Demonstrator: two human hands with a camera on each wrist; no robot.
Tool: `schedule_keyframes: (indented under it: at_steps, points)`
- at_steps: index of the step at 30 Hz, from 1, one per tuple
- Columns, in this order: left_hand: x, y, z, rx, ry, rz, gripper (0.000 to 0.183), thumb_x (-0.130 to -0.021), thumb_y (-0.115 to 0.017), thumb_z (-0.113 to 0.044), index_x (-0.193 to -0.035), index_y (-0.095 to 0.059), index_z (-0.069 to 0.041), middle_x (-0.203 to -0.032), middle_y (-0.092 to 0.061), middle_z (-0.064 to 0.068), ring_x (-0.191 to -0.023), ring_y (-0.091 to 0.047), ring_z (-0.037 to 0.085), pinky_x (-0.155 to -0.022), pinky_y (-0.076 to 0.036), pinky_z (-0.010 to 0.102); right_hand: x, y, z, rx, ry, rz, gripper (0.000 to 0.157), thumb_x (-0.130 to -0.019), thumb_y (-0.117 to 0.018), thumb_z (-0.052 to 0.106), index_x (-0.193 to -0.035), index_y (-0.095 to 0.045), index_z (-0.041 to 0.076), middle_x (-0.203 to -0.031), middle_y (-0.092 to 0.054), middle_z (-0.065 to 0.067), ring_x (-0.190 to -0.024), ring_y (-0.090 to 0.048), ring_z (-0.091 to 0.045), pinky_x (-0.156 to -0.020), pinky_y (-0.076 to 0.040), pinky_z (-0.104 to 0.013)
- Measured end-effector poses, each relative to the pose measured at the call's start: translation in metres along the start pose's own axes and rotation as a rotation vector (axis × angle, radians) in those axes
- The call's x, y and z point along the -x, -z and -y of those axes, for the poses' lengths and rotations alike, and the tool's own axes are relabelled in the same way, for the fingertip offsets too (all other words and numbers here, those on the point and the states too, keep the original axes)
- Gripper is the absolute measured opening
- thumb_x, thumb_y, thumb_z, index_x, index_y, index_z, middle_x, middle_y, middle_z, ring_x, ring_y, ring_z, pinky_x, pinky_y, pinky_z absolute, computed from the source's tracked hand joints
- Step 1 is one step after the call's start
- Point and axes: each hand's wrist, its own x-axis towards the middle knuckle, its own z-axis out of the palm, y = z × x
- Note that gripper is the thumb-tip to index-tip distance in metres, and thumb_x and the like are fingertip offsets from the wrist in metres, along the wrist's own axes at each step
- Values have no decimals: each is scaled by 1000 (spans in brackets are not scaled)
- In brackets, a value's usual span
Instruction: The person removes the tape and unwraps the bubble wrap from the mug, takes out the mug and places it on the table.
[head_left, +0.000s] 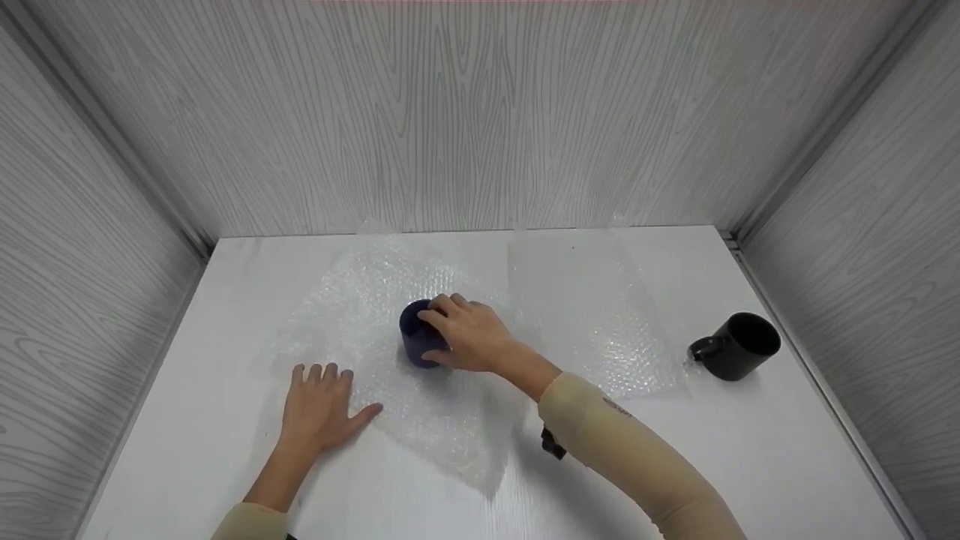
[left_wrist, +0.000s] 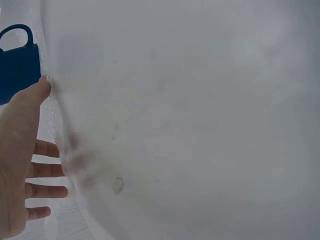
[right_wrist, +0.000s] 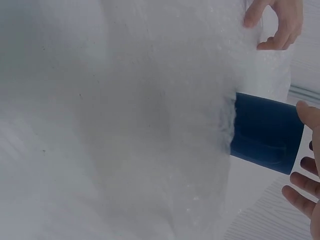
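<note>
A dark blue mug [head_left: 417, 346] stands upright on a sheet of bubble wrap [head_left: 360, 300] left of the table's middle. My right hand [head_left: 471, 334] holds it near the rim, fingers curled over the top and thumb against the side. In the right wrist view, the thumb [right_wrist: 309, 114] overlaps the mug's rim and part of the mug is behind the wrap. My left hand [head_left: 319, 409] rests with fingers spread on the left front edge of that sheet. The left wrist view shows the blue mug [left_wrist: 19, 70] with its handle, beyond the left thumb.
A second bubble wrap sheet [head_left: 592, 322] lies flat to the right. Farther right, a black mug [head_left: 735, 349] is on the white table [head_left: 757, 450], its handle toward the left. Wood-grained panels [head_left: 465, 112] enclose the back and both sides.
</note>
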Motion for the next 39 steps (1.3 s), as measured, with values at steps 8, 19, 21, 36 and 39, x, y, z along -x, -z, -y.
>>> schedule_keyframes:
  at_steps: [8, 19, 21, 36, 39]
  points:
    - [1, 0, -1, 8, 0, -3, 79, -88, -65, -74, -117, -69, 0, -114, -72, 26, -110, -65, 47, -108, -43, 65, -14, -2, -1, 28, -35, 77, 80, -93, -68, 67, -155, -48, 21, -149, -55, -8, -129, -60, -27, -99, -61, -43]
    - [1, 0, 0, -12, -13, -11, 79, -88, -65, -74, -114, -69, 0, -112, -72, 26, -108, -66, 47, -105, -45, 64, -21, -9, -6, 55, -84, 181, 91, -90, -68, 72, -162, -36, 25, -152, -52, -8, -132, -60, -28, -102, -59, -44]
    - [1, 0, 0, -15, -14, -16, 79, -87, -66, -73, -114, -69, 0, -112, -72, 26, -107, -66, 47, -105, -45, 64, -22, -10, -5, 63, -86, 195, 93, -90, -66, 73, -163, -33, 25, -150, -53, -9, -132, -60, -28, -102, -59, -44]
    - [2, -1, -2, 8, 17, 6, 79, -88, -66, -74, -117, -69, 0, -116, -71, 27, -109, -66, 47, -106, -45, 64, -31, -10, -3, 112, -97, 210, 94, -86, -69, 77, -159, -39, 25, -140, -59, -9, -126, -63, -26, -98, -61, -43]
    - [2, -1, -2, 14, 24, 13, 80, -88, -65, -74, -117, -68, 0, -116, -71, 27, -109, -66, 47, -105, -45, 63, -31, -11, -2, 117, -99, 209, 95, -85, -69, 78, -159, -39, 25, -141, -58, -9, -126, -62, -25, -99, -60, -43]
